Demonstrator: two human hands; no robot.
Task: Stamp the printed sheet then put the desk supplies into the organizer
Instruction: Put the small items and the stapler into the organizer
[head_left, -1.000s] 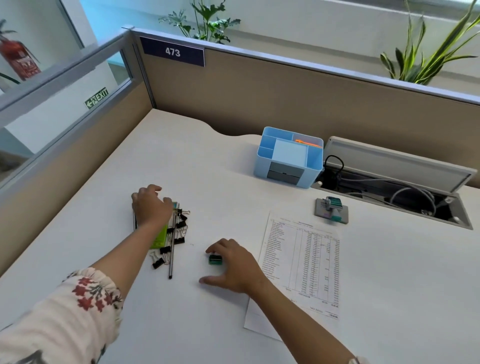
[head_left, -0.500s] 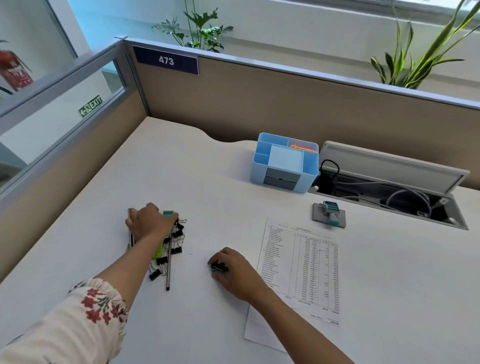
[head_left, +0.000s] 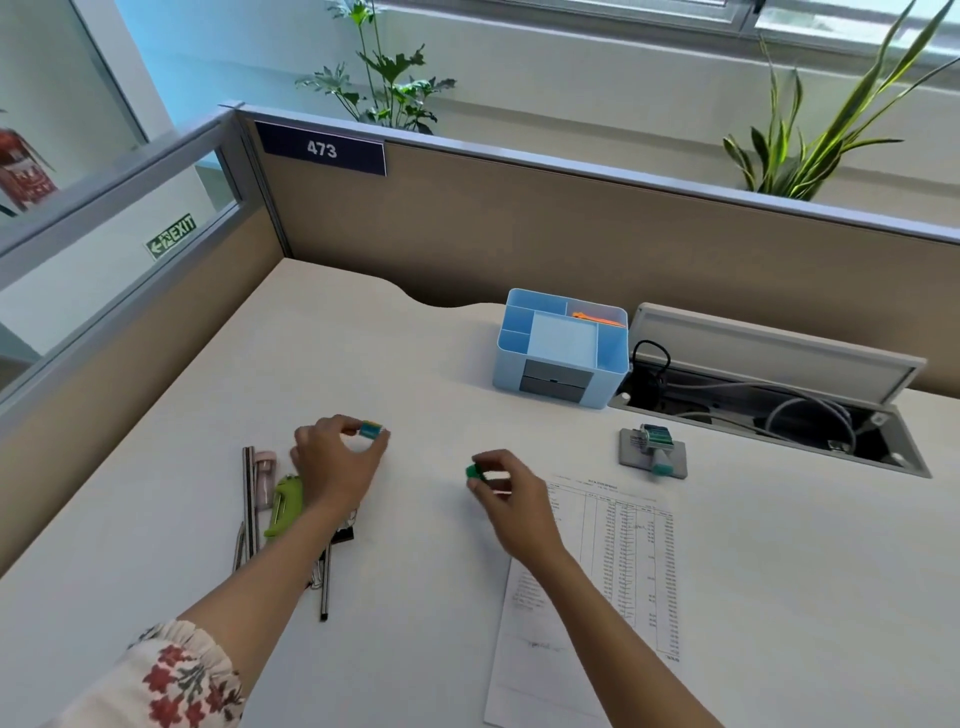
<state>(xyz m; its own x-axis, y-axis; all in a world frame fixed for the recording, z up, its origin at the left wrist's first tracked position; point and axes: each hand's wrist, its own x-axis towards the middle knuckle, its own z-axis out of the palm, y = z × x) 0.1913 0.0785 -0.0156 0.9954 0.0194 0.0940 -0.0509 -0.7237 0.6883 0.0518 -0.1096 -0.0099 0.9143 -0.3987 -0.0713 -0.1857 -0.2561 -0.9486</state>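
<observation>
Left fingers (head_left: 382, 441) pinch a small teal block (head_left: 372, 429), right fingers (head_left: 480, 483) a green piece (head_left: 473, 472), both just above the table (head_left: 415, 364); the organizer (head_left: 561, 353) stands well beyond, the stamp (head_left: 655, 448) beside the sheet (head_left: 597, 571), so I'd carry each up level and release low inside a compartment.

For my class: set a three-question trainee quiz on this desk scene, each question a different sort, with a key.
1. True or false: the blue organizer stands on the printed sheet.
2. Which hand pinches the small green item? A left, B right.
3. Fill in: the stamp sits on a grey ____.

Key: 1 false, it stands on the desk beyond the sheet. 2 B, the right hand; the left hand holds a teal block. 3 pad.
</observation>
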